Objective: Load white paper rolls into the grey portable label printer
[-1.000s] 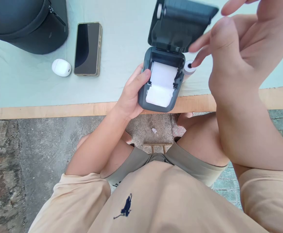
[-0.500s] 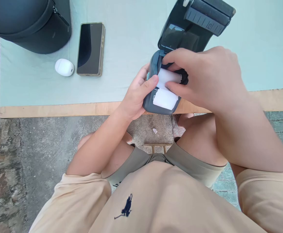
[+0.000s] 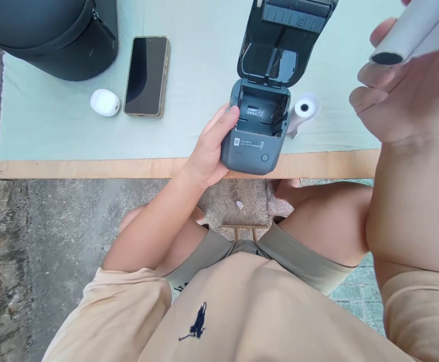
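Note:
My left hand (image 3: 216, 143) is closed round the left side of a dark grey portable label printer (image 3: 251, 156), its thumb on the front edge. The printer's lid (image 3: 268, 50) stands swung up, and its paper bay is bare inside, showing a small printed sticker. At the upper right, my right hand (image 3: 404, 95) holds a white paper roll (image 3: 411, 32) in its fingers, the roll's hollow end facing me and a loose flap of paper hanging off it. Another white paper roll (image 3: 298, 111) lies on the table just right of the printer, partly hidden behind it.
On the left of the cloth-covered table (image 3: 196, 65) lie a smartphone (image 3: 146, 75) and a white earbud case (image 3: 105, 102). A black zippered case (image 3: 72, 45) stands at the upper left. The table's wooden edge (image 3: 91, 169) runs in front of my knees.
My right hand has lifted the white roll out of the printer and carried it to the upper right. The printer's bay and the second roll now show. My left hand still holds the printer.

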Tool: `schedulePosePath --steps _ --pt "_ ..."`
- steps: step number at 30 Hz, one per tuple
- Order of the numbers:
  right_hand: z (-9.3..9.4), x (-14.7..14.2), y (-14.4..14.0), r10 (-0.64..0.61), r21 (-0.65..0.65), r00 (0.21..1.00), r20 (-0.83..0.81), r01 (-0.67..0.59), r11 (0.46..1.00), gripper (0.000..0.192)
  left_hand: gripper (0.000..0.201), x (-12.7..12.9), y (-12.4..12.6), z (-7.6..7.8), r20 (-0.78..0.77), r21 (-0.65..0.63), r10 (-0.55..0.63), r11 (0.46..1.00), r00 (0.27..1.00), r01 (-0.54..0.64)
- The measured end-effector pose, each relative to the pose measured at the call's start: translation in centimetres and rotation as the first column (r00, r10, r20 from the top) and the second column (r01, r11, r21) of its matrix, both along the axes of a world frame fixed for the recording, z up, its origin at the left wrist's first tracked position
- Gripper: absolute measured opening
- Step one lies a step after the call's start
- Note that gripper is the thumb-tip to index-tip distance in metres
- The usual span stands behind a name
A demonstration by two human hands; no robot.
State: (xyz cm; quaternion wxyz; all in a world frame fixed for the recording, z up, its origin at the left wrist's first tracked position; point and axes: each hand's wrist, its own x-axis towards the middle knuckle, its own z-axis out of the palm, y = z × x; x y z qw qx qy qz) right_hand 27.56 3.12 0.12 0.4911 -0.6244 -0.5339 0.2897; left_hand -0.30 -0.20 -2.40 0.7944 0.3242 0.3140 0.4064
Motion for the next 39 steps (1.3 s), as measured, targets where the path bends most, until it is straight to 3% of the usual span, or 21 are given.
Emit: schedulePosePath --steps 1,3,5,8,12,15,16,18,20,22,24,26,32,39 --pt "-0.6 0.6 0.2 -0.01 -0.09 0.988 -0.157 -0.004 0.996 0.055 0.028 0.0 0.0 0.0 -0.002 -0.001 0.004 1.0 1.0 -0.004" --pt "-1.4 0.8 0.1 -0.143 0.002 0.97 -0.199 0.146 0.989 0.045 0.027 0.0 0.0 -0.1 0.0 -0.001 0.005 1.0 1.0 -0.005" --pt "-2.0 0.4 -0.5 -0.157 0.09 0.984 -0.083 0.164 0.982 0.042 0.026 0.0 0.0 -0.3 0.013 -0.002 0.004 1.0 1.0 -0.004" --pt "-2.3 0.1 -1.4 -0.114 0.107 0.986 0.124 0.101 0.989 0.041 0.022 0.0 0.0 -0.4 0.033 -0.003 0.001 1.0 0.999 -0.001" --pt "-2.8 1.6 -1.8 -0.144 0.041 0.863 0.485 0.142 0.989 0.057 0.023 -0.1 0.0 -0.5 0.029 0.029 -0.009 1.0 1.0 0.008" --pt "-3.0 2.9 -1.8 -0.124 -0.064 0.781 0.612 0.206 0.977 0.07 0.026 -0.2 0.1 -0.6 0.007 0.049 0.012 0.999 1.0 -0.012" --pt "-3.0 3.1 -1.9 -0.1 -0.062 0.778 0.621 0.176 0.982 0.076 0.026 -0.2 0.1 -0.7 0.004 0.05 0.017 0.999 1.0 -0.017" --pt "-2.6 3.0 -2.5 -0.076 0.064 0.783 0.617 0.046 0.997 0.081 0.025 -0.3 0.1 -0.8 0.005 0.045 0.018 0.999 1.0 -0.018" --pt "-2.0 1.8 -3.5 -0.084 0.263 0.809 0.582 -0.09 0.961 0.072 0.026 -0.3 0.1 -0.8 0.011 0.037 0.016 0.999 1.0 -0.016" --pt "-1.7 -0.1 -4.5 -0.02 0.334 0.834 0.552 -0.199 0.921 0.066 0.026 -0.2 0.1 -0.8 0.017 0.031 0.011 0.999 1.0 -0.012" --pt "-2.0 -2.0 -5.2 0.145 0.229 0.798 0.584 -0.333 0.915 0.074 0.027 -0.2 0.1 -0.7 0.019 0.034 0.018 0.999 1.0 -0.019" --pt "-2.8 -3.1 -5.2 0.229 0.129 0.756 0.613 -0.382 0.915 0.078 0.027 -0.1 0.1 -0.7 0.007 0.052 0.032 0.998 0.999 -0.032" --pt "-5.0 -2.1 -4.2 0.248 0.039 0.813 0.526 -0.314 0.949 0.088 0.025 -0.4 0.1 -0.7 -0.036 0.054 0.011 0.998 0.999 -0.009" --pt "-4.2 -3.0 -4.0 0.234 -0.028 0.853 0.467 -0.25 0.968 0.082 0.031 -0.3 0.3 -1.1 -0.031 0.098 -0.012 0.995 0.999 0.015"
